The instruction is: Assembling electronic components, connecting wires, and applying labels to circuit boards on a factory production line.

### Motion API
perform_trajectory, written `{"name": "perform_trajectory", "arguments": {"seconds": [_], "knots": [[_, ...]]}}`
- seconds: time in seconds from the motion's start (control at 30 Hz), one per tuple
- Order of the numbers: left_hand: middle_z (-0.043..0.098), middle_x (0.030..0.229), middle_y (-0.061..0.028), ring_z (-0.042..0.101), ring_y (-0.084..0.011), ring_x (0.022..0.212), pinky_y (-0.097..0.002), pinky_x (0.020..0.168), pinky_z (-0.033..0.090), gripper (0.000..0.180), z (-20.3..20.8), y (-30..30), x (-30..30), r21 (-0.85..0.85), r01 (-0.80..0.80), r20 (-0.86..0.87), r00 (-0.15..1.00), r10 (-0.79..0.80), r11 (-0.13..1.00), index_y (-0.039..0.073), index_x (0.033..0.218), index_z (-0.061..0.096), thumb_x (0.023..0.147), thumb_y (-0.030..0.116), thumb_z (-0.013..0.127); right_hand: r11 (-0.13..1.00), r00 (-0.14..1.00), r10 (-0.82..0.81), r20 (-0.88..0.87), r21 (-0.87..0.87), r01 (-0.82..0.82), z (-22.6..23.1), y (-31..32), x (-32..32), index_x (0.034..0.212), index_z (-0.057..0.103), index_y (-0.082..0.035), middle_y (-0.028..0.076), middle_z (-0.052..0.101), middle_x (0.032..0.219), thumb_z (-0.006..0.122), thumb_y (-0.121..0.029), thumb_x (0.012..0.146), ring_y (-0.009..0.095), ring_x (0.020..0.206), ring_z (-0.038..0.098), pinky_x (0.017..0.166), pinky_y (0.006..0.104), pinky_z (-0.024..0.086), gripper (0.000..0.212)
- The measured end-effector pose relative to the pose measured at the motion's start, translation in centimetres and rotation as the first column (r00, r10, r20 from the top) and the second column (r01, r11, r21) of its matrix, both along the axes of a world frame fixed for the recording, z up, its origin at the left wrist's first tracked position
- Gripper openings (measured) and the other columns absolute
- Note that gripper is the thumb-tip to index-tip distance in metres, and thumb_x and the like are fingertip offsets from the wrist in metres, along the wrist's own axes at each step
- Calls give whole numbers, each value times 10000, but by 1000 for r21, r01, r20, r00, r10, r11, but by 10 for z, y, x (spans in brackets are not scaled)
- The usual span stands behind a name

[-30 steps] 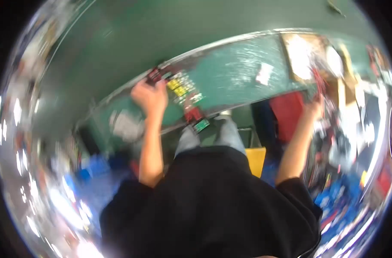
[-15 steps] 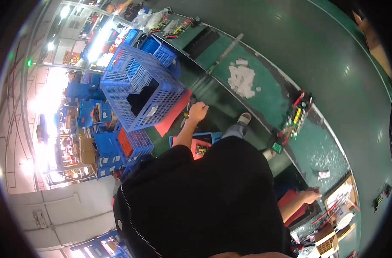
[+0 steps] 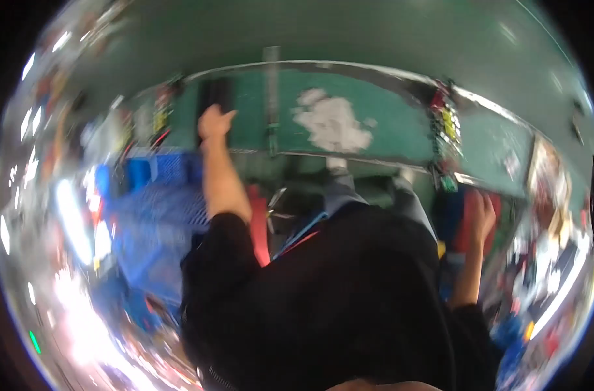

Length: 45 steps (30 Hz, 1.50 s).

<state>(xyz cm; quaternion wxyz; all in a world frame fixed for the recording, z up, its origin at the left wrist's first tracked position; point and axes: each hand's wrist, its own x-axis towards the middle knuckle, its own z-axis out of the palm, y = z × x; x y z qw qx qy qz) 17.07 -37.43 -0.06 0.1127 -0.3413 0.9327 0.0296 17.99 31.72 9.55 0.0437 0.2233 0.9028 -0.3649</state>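
Note:
My left hand [image 3: 215, 122] reaches out over the left part of the long green bench, above a dark strip [image 3: 207, 98]. Its thumb stands apart from the fingers, and nothing shows in it. Farther left, a blurred cluster of parts with red and yellow pieces [image 3: 160, 118] lies on the bench. My right hand [image 3: 484, 218] hangs low at the right beside a red sheet [image 3: 471, 212]. Motion smears its fingers, so whether it holds anything is unclear. A circuit assembly with red wires and yellow parts [image 3: 447, 124] lies on the bench between the hands.
Whitish scraps [image 3: 336, 124] lie mid-bench, right of an upright grey bar [image 3: 271, 98]. A big blue crate [image 3: 157, 228] stands at my left, with a red sheet [image 3: 259, 228] beside it. A shallow box with clutter [image 3: 548, 166] sits at the bench's right end.
My view has swung round to face the bench squarely. The left hand has moved from beside the blue crate out over the bench. The right hand has dropped beside the red sheet.

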Motion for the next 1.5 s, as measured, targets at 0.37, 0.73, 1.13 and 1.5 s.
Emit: {"name": "perform_trajectory", "arguments": {"seconds": [0.37, 0.73, 1.13, 1.5], "knots": [[643, 1075, -226, 624, -398, 968, -450, 826, 497, 470, 76, 79, -3, -122, 324, -317, 883, -346, 938, -25, 1162, 590, 859, 331, 637, 159, 318, 941, 120, 671, -725, -58, -54, -256, 1374, 409, -119, 113, 430, 1406, 624, -19, 708, 306, 1311, 396, 1067, 376, 363, 708], [625, 937, -118, 632, -330, 821, -444, 681, 505, 193, 53, 376, -38, 136, 806, -392, 578, -716, 576, 53, 991, 592, 833, 163, 608, 428, 372, 754, 541, 25, -904, -24, -5, -284, 927, 657, -33, 120, 664, 777, 772, -195, 527, 246, 708, 643, 602, 368, 512, 446], [613, 933, -90, 586, -280, 919, -445, 859, 416, 281, -23, 465, -95, -213, 843, -322, 417, -850, 494, 78, 1017, 578, 767, 161, 676, 815, 805, 535, 257, -406, -413, -24, 182, -130, 835, 668, 21, 24, 619, 713, 657, -286, 815, 106, 613, 540, 579, 270, 426, 307], [635, 1106, -213, 614, -319, 970, -434, 879, 482, 1100, -3, 565, -4, 625, 10, 498, 765, 408, -781, -79, 1208, 552, 684, 882, 442, 370, 986, 53, 160, -920, 130, 24, 203, -81, 1193, 558, -14, 92, 635, 1051, 602, -188, 744, 222, 920, 617, 877, 375, 498, 484]]}}
